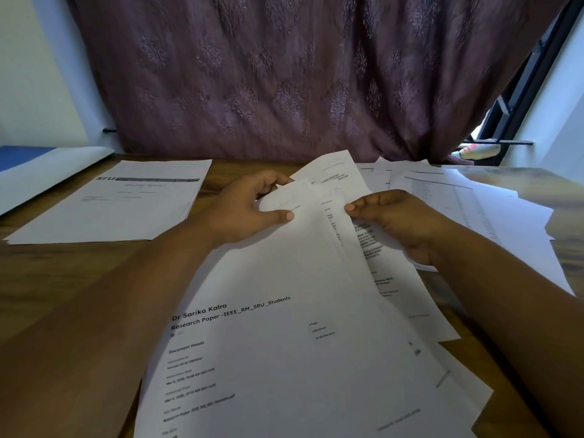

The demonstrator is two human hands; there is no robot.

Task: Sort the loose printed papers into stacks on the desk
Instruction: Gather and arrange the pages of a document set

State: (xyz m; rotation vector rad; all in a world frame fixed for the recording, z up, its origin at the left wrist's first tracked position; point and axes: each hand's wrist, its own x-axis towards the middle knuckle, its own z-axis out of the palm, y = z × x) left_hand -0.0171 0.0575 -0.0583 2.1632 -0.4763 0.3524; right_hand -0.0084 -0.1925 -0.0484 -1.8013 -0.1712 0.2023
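Left grip: pinching far corner of fanned papers, thumb on top. Right grip: pinching sheet edges within same fan. Sorted stack on bench, left.

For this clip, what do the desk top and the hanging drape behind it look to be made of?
Desk: wood or wood-look laminate, judging by the brown grain streaks; the faint sheen leaves it open which. Drape: woven cloth, dull purple, with a raised damask-like motif and soft hanging folds.

Fanned white printed sheets lie tilted mid-worktop. A neat stack sits left. Loose pages spread right.
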